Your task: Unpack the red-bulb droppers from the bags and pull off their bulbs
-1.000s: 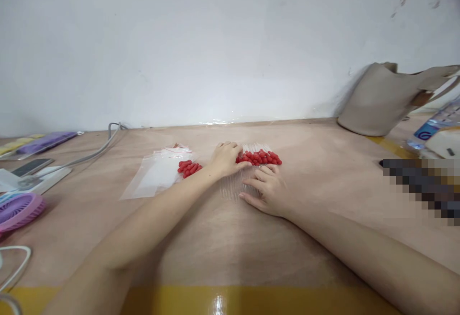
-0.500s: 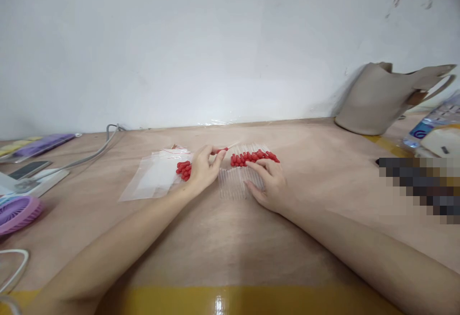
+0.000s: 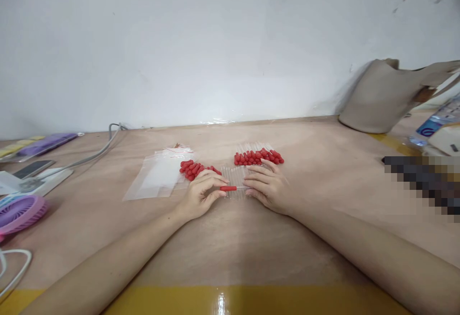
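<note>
My left hand (image 3: pixel 204 194) pinches a red rubber bulb (image 3: pixel 228 188) between thumb and fingertips. The bulb lies sideways and meets the end of a thin clear tube (image 3: pixel 241 188), which my right hand (image 3: pixel 268 188) pinches from the other side. Beneath both hands lies a row of clear tubes (image 3: pixel 233 176), partly covered by my fingers. Beyond my right hand sit several clear droppers with red bulbs (image 3: pixel 257 157), side by side with their tubes pointing toward the wall. A heap of loose red bulbs (image 3: pixel 192 169) rests behind my left hand, which hides part of it.
Clear zip bags (image 3: pixel 153 176) lie left of the heap. Farther left are a phone (image 3: pixel 34 169), a grey cable (image 3: pixel 91 157), a purple fan (image 3: pixel 21 215) and purple and yellow packs (image 3: pixel 45 144). A beige bag (image 3: pixel 377 99) and a plastic bottle (image 3: pixel 434 123) stand right.
My left hand has come down and nearer, from beside the row of droppers, and the red bulb it holds now meets the tube at my right hand. My right hand has barely shifted.
</note>
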### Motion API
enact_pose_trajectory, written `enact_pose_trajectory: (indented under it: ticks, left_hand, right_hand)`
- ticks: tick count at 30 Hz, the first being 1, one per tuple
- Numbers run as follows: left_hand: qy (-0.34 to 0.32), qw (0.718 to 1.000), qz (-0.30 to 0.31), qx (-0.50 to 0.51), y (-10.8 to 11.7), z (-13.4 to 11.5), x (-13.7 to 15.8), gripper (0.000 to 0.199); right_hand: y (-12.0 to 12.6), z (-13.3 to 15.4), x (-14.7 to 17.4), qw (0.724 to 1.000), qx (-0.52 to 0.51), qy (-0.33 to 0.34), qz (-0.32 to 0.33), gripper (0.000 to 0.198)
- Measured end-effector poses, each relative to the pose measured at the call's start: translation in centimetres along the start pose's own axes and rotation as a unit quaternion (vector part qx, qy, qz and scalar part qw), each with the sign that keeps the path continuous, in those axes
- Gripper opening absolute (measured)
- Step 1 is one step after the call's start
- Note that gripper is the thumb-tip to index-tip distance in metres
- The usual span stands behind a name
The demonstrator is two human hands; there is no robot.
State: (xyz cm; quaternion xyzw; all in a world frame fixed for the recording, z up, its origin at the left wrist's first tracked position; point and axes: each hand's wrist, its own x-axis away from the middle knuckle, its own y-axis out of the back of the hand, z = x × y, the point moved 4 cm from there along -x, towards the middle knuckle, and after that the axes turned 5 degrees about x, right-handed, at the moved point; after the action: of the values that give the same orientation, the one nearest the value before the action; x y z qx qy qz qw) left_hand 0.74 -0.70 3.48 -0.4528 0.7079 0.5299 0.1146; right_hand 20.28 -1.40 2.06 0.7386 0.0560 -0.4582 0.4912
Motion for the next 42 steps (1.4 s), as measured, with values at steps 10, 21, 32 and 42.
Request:
enact_pose_trajectory:
  ticks: [10, 21, 32, 42]
  left_hand:
    - [-0.032, 0.985, 0.046, -0.160, -2.1, -1.2, -0.5, 0.024]
    - [-0.089, 0.978, -0.001, -0.187, -2.5, -1.7, -0.3, 0.020]
    - [-0.099, 0.978, 0.066, -0.171, -2.4, -2.0, -0.2, 0.018]
    - [-0.073, 0.986, 0.078, -0.131, -2.2, -2.1, 0.2, 0.017]
  right_hand:
    - [0.4, 0.8, -0.6, 1.000, 0.010, 0.008, -0.012, 0.013]
    - [-0.4, 1.2, -0.6, 0.999, -0.026, 0.019, -0.003, 0.017]
    - [-0.1, 1.8, -0.1, 0.994, -0.045, 0.091, -0.039, 0.018]
    - [0.7, 2.2, 0.0, 0.990, -0.006, 0.133, -0.045, 0.014]
